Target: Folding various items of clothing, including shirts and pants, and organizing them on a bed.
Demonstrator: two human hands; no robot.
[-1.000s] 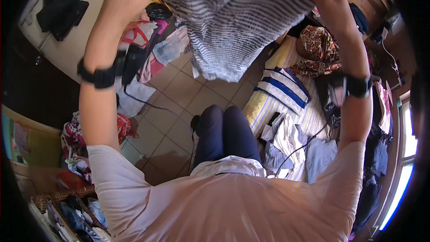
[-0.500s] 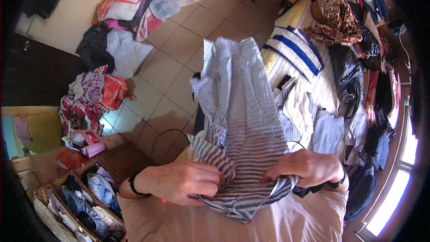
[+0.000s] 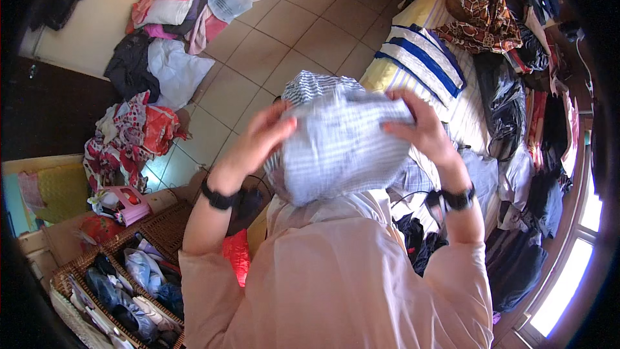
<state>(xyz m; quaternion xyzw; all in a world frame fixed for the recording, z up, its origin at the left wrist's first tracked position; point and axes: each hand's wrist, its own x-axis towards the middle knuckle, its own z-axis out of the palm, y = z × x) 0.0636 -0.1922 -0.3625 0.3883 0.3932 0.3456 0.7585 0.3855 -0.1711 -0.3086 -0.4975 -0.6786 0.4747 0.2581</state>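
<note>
A striped shirt (image 3: pixel 345 142), white with blue-grey lines, is doubled over into a loose bundle in front of my chest. My left hand (image 3: pixel 258 145) grips its left side, thumb towards me on the cloth. On the other side my right hand (image 3: pixel 426 132) pinches the bundle's upper right edge between thumb and fingers. Darker stripes of the cloth (image 3: pixel 316 85) show along the far edge. The fingers behind the bundle are partly hidden, and motion blurs the cloth.
A bed (image 3: pixel 468 119) with a blue-and-white striped cloth (image 3: pixel 423 58), black plastic bags (image 3: pixel 500 103) and garments stands at right. Piled clothes (image 3: pixel 123 136) lie on the tiled floor at left. A wicker basket (image 3: pixel 165 229) with filled compartments is at lower left, near a pink box (image 3: pixel 132 207).
The shirt hung stretched out away from me; now it is folded into a shorter bundle. Both hands have moved up and forward, from the near end to the bundle's sides.
</note>
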